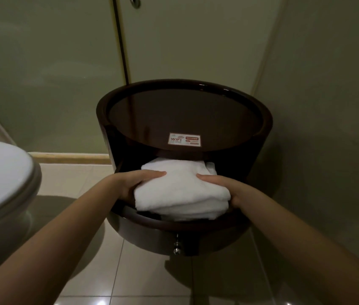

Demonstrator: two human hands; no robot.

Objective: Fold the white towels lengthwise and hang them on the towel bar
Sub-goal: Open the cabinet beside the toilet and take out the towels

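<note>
Both hands clamp the towels (180,190) in the open drawer (196,234).

Left hand (140,183) and right hand (219,187) squeeze opposite sides of the stack; lifted unevenly, lower folds could slip out and snag the drawer's rim.

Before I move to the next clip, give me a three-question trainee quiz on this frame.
1. True or false: both hands grip the towels.
2. Where do the towels sit? A) on the toilet lid B) in the open drawer of the round cabinet C) on the floor
3. Fill in: the sticker on the cabinet top reads ____.

Key:
1. True. The left hand holds the left side and the right hand the right side.
2. B. The stack lies in the drawer below the cabinet top; the toilet lid is bare.
3. WIFI, on the sticker.
</note>
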